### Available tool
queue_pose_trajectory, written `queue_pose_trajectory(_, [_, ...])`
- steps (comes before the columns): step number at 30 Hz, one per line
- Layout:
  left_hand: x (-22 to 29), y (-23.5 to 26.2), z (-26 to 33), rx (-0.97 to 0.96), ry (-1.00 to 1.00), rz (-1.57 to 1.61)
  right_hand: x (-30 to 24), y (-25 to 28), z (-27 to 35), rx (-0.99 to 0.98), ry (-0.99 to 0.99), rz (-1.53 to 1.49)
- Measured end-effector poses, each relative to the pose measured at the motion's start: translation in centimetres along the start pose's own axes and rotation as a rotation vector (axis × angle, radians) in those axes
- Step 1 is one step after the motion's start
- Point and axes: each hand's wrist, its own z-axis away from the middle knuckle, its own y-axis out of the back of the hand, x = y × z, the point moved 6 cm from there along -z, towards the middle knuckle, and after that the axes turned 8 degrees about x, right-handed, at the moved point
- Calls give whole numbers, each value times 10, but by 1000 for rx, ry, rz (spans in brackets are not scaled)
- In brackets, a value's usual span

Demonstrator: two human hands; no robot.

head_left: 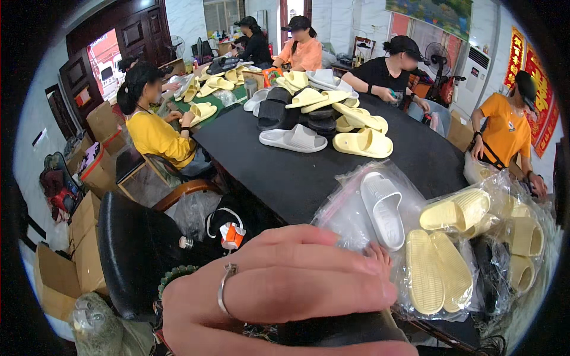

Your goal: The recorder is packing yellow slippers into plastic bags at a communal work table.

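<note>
My left hand point(279, 291), wearing a ring, reaches across the lower middle, close to the camera. Its fingers stretch to the right, with the thumb apart below, and no object shows in it. Behind it, a few fingertips of what looks like my right hand point(379, 256) touch the near edge of a clear plastic bag point(341, 216). The rest of that hand is hidden, so its grip does not show. On the bag lies a white slide sandal point(383, 210). To its right are a bagged pair of pale yellow slides point(439, 273), soles up, and another bagged yellow slide point(456, 210).
A heap of yellow, black and grey slides point(323, 110) lies on the dark table point(255, 160). Several people sit or stand around it, one in yellow point(157, 133) at the left. A black chair point(139, 255) and cardboard boxes point(89, 237) stand on the left.
</note>
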Motion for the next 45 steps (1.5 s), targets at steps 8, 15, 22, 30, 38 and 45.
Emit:
queue_pose_trajectory(8, [-4, 0, -6, -65, -390, -38, 5, -6, 3, 15, 14, 24])
queue_pose_trajectory(15, [-4, -7, -7, -90, -634, -36, 2, -4, 1, 23, 13, 21])
queue_pose_trajectory(22, [33, -14, -25, 260, 620, -286, 3, 4, 3, 42, 10, 26])
queue_pose_trajectory(30, [10, -11, -73, 298, 291, -308, 1, -1, 3, 55, 27, -7])
queue_pose_trajectory(38, [23, -8, -77, 312, -29, -299, 3, -2, 7, 63, 1, -22])
queue_pose_trajectory(45, [31, 1, -62, 316, -284, -272, 4, -1, 6, 36, -9, -27])
